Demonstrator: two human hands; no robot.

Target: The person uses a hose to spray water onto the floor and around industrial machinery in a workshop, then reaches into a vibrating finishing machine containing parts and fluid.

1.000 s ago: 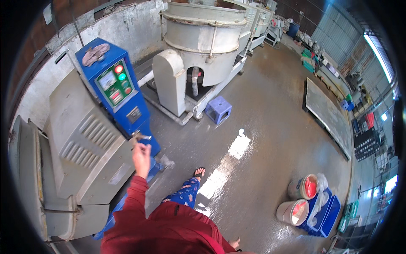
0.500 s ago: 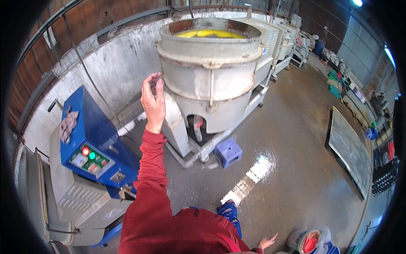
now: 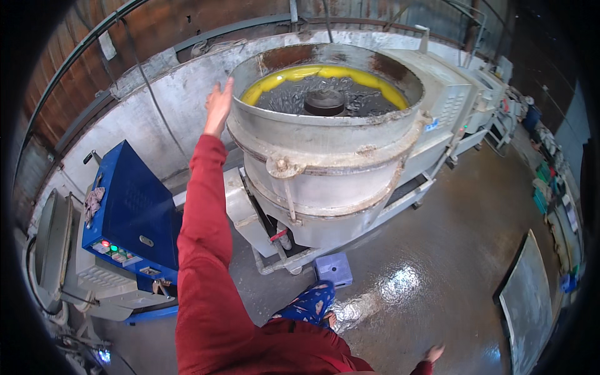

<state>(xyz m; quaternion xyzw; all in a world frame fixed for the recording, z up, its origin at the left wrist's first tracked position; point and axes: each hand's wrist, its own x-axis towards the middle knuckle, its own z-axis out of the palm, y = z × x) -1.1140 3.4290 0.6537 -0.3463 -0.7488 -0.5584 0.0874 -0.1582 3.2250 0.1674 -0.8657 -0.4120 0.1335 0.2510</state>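
A large round machine tub (image 3: 331, 194), dull cream-grey and rust-stained, stands open-topped in front of me. Inside it a yellow ring (image 3: 290, 75) circles dark grey contents, too fine to name, around a short dark hub (image 3: 324, 105). My left hand (image 3: 219, 107) is raised at the tub's left rim with its fingers stretched out; whether the fingertips touch the rim I cannot tell. Low on the right, my right hand (image 3: 435, 353) hangs over the wet floor, fingers out and nothing in them.
A blue control cabinet (image 3: 134, 194) with lit buttons and a rag (image 3: 94, 203) stands at left. Below the tub are a purple stool (image 3: 334, 270) and a pipe with a red handle (image 3: 279, 235). A flat metal sheet (image 3: 528, 306) lies at right. The wet floor (image 3: 437, 250) shines.
The view has come closer to the tub, and its contents now show. My left hand has gone up to the rim. The bucket at lower right is out of view.
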